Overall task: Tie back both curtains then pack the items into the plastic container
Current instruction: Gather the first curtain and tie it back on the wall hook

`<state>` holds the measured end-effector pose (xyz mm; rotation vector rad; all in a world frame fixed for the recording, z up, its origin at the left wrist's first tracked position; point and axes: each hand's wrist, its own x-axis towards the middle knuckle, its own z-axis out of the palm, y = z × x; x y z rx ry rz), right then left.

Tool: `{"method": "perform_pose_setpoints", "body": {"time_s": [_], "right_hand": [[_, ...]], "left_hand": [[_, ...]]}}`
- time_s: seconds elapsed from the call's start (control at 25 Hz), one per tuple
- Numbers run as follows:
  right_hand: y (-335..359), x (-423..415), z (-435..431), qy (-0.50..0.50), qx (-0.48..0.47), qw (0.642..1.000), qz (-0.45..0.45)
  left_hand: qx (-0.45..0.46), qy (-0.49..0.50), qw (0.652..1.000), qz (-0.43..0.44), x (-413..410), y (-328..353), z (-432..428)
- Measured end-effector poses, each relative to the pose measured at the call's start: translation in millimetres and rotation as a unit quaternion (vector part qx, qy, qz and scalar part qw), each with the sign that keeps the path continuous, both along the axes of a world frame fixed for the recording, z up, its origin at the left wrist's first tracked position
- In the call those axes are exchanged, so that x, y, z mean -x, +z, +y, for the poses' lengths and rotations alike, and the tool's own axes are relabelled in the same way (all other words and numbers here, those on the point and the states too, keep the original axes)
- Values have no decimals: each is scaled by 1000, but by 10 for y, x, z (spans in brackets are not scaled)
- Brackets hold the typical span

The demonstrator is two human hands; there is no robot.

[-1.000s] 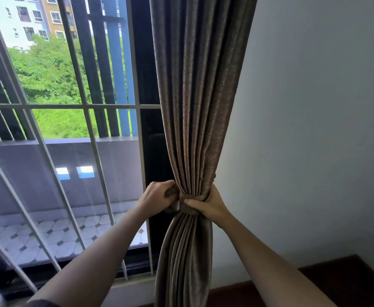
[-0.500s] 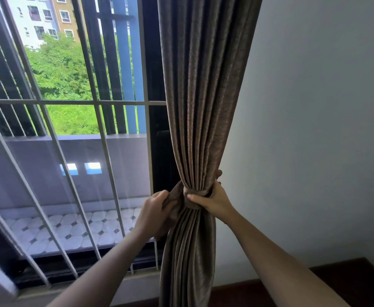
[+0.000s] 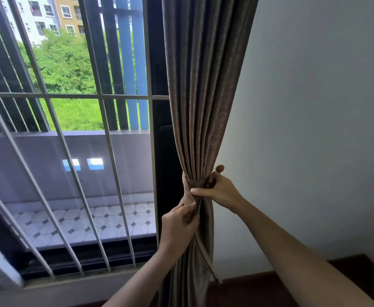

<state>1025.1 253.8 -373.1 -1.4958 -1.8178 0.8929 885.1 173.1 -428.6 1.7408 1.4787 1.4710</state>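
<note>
A brown pleated curtain (image 3: 206, 96) hangs at the right edge of the window, gathered into a narrow bundle. A matching fabric tie-back band (image 3: 196, 181) wraps the bundle at its waist. My right hand (image 3: 220, 188) grips the band and the gathered cloth from the right side, thumb across the front. My left hand (image 3: 178, 222) sits lower on the left side, fingers closed on the loose end of the tie that hangs down the curtain's front. The second curtain, the plastic container and the items are out of view.
White window bars (image 3: 106, 151) and a dark frame (image 3: 159, 151) stand left of the curtain, with a tiled balcony (image 3: 81, 220) beyond. A plain white wall (image 3: 314, 129) fills the right side. A dark wooden surface (image 3: 359, 275) shows at the lower right.
My left hand has slid downward from the band's level, pulling the tie's loose end down. My right hand stays on the band. The view has shifted slightly right.
</note>
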Motion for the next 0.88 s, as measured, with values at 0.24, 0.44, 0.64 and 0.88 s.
{"method": "perform_pose_setpoints", "body": {"time_s": [0.24,0.44,0.64,0.88], "right_hand": [[21,-55,-57,67,-97,990,-72],[27,-110,3,94,-106,988,-66],[-218,-176,98,127,-171,975,-58],[-460,-76,31,53,-183,979,73]], "left_hand": [[-10,-53,999,-2,-70,-182,78],[-40,-65,997,-4,137,-194,145],[13,33,995,-96,215,487,577],[85,-14,996,-2,-116,854,908]]}}
